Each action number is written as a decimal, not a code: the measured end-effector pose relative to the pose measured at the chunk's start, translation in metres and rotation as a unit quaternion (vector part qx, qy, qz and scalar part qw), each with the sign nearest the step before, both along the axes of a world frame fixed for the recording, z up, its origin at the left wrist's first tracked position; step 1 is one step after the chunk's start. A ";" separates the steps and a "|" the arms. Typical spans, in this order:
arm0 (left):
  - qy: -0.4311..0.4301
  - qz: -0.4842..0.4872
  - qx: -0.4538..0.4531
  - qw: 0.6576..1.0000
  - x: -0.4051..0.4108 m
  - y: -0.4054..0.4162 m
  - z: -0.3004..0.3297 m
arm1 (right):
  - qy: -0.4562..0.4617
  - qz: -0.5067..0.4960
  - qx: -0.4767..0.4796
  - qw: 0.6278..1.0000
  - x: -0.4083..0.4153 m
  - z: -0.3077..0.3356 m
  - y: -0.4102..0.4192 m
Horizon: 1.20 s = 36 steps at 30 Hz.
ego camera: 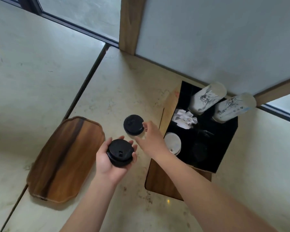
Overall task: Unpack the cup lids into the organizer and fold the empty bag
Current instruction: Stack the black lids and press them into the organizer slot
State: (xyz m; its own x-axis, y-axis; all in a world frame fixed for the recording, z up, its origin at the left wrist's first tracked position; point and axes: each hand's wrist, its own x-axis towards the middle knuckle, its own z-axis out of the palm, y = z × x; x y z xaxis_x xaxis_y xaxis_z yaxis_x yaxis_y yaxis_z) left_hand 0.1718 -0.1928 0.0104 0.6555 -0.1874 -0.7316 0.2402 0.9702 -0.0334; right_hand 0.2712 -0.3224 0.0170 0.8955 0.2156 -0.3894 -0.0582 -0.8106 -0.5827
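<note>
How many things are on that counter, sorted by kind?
Black plastic cup lid stacks: 2, one held in the left hand at, one on the counter at by the right hand
White lid stacks: 1
Printed white cup stacks: 2
Crumpled white paper bundles: 1
Wooden trays: 1
Black and wood organizers: 1
Total: 8

Black lids [133, 124] contrasting with cream marbled worktop [117, 91], brown wood-grain tray [65, 158] showing dark streak, white cups [207, 97] bearing ink sketches

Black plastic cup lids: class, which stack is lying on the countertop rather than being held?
The black lid stack beside the right hand lies on the countertop; the other stack rests in the left hand.
</note>
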 end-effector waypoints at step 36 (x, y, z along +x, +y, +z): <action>-0.134 -0.250 0.051 0.958 -0.052 -0.057 0.080 | -0.013 0.175 0.124 0.977 -0.102 0.128 -0.119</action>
